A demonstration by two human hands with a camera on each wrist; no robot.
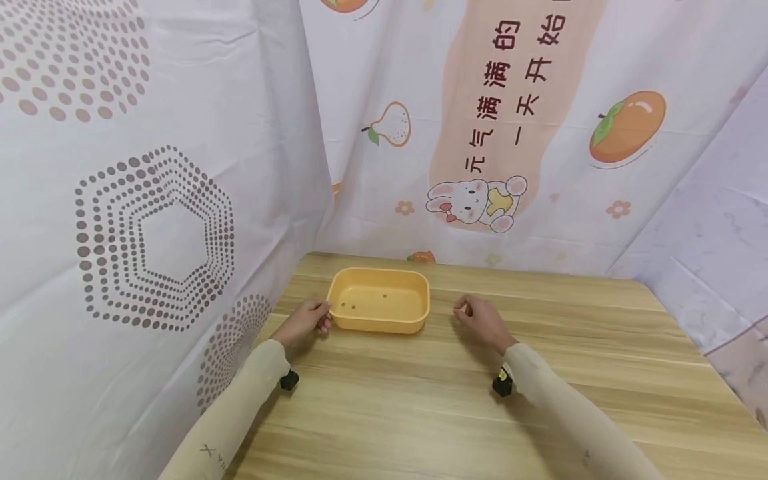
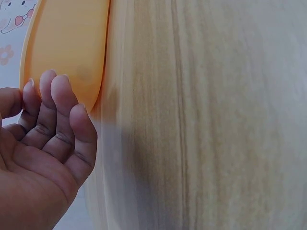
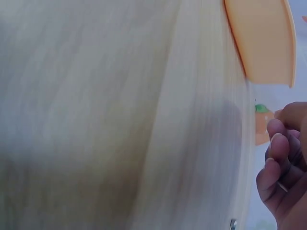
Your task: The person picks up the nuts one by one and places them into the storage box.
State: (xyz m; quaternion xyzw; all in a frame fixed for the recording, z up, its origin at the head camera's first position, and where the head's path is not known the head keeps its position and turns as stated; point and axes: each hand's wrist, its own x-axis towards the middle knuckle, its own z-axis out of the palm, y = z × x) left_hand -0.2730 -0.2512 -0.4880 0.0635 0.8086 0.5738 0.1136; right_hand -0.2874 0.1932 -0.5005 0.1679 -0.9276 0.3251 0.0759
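Observation:
A shallow yellow-orange plastic basin point(image 1: 379, 325), rectangular with rounded corners, sits upright on the wooden table. A few small dark round spots show on its floor; whether they are holes or objects I cannot tell. My left hand point(image 1: 309, 319) pinches the basin's left rim between thumb and index finger. In the left wrist view, the other fingers of that left hand point(image 2: 53, 139) curve loosely beside the basin's end wall point(image 2: 67, 48). To the right of the basin and apart from it, my right hand point(image 1: 483, 323) hovers with loosely bent fingers, thumb near the index fingertip, holding nothing visible.
The wooden table point(image 1: 396, 407) reaches back to a white printed curtain point(image 1: 372, 200). Another curtain point(image 1: 174, 267) hangs close along the left side. Low in the right wrist view lies a small shiny object point(image 3: 233, 224), too small to identify.

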